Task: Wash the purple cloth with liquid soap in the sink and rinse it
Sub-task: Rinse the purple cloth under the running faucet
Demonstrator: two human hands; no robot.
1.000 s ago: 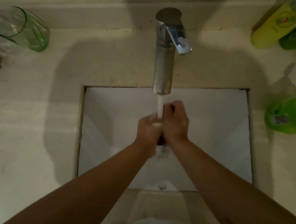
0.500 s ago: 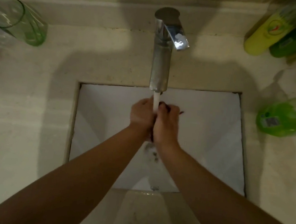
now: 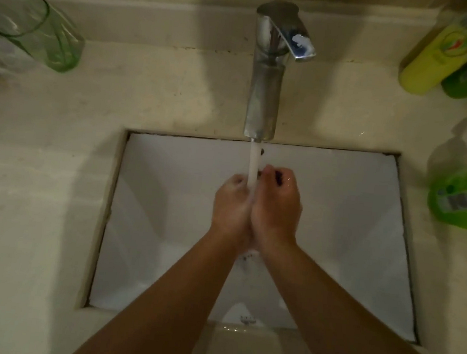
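- Both curled tight round the purple cloth (image 3: 277, 178): left hand (image 3: 232, 208) and right hand (image 3: 276, 210) pressed side by side, only dark scraps showing at the right fingertips.
- Held over the middle of the sink (image 3: 336, 231), under the water stream (image 3: 253, 164) from the faucet (image 3: 264, 93).
- Near the sink's right edge: green soap bottle (image 3: 463, 198), label too blurred to read.
- Back right corner: yellow bottle (image 3: 435, 56), logo illegible.
- Back left: green glass (image 3: 40, 32).

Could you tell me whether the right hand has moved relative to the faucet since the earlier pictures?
Yes. The right hand is now a little farther from the faucet spout, toward the person, with more of the stream showing between them.
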